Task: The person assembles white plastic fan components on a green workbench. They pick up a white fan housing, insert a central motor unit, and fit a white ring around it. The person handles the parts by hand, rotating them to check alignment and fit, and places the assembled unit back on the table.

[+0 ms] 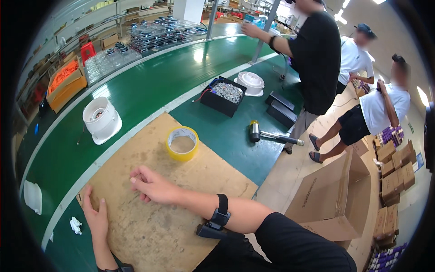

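Note:
My left hand [95, 215] rests at the left edge of a worn brown board [154, 231], its thumb and fingers apart and nothing in it. Over the board's middle, my right hand [154, 185] is loosely curled, with the thumb against the fingers; no object shows in it. A roll of yellow tape [182, 143] lies on the board just beyond my right hand. Beside my left hand, a crumpled white scrap [75, 225] lies on the green surface.
A green conveyor [149, 75] carries a white round housing [100, 120]. Farther off are a black box of grey granules [223, 96], another white housing [250, 83], black cases [282, 110] and a mallet [267, 134]. A large carton [324, 195] stands right. Three people stand beyond.

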{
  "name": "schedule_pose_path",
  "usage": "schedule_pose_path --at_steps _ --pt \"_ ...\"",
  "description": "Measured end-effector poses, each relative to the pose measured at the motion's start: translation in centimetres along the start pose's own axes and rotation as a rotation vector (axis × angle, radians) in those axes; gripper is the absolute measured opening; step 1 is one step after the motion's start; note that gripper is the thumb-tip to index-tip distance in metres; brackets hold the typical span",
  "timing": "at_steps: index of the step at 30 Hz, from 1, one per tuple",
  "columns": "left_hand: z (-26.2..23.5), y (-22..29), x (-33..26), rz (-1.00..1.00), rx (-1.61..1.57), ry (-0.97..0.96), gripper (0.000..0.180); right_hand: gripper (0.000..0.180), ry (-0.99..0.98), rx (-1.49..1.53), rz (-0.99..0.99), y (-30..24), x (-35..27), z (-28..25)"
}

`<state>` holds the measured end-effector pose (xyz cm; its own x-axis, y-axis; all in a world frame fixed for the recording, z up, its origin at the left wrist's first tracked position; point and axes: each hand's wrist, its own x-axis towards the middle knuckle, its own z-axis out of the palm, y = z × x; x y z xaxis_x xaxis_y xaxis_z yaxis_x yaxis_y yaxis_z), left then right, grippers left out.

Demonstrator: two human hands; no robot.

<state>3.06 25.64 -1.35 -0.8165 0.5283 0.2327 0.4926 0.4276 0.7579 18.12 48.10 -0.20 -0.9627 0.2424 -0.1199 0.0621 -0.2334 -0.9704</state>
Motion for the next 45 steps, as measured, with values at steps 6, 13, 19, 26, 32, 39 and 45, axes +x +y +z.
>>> schedule_pose_path --at_steps 6,13,19,26,32,39,45 --pt "0.1 -1.2 -0.1 0.065 0.006 0.004 0.052 0.030 -0.002 -0.023 -0.010 0.1 0.0 0.1" --pt "0.2 -0.1 -0.3 0.039 -0.019 -0.010 0.049 0.034 -0.032 -0.061 0.059 -0.4 -0.4 -0.2" --pt "0.6 -0.8 0.2 0.122 0.065 -0.006 0.049 0.034 -0.038 -0.058 0.044 -0.5 -0.6 -0.9" --pt "0.9 -2.1 0.2 -0.002 -0.139 0.030 0.045 0.035 -0.002 -0.234 0.029 -0.6 -0.3 -0.4" --pt "-1.6 -1.1 1.1 -0.077 -0.278 0.173 0.025 0.031 0.003 -0.118 0.084 -1.9 -1.0 0.6" --pt "-6.3 -1.7 2.3 -0.456 -0.795 0.275 0.016 0.028 -0.009 -0.158 0.077 -1.7 -1.1 0.1" --pt "-12.9 -3.0 3.3 -0.427 -0.846 0.394 0.019 0.027 -0.018 -0.160 0.077 -2.0 -1.1 0.1"
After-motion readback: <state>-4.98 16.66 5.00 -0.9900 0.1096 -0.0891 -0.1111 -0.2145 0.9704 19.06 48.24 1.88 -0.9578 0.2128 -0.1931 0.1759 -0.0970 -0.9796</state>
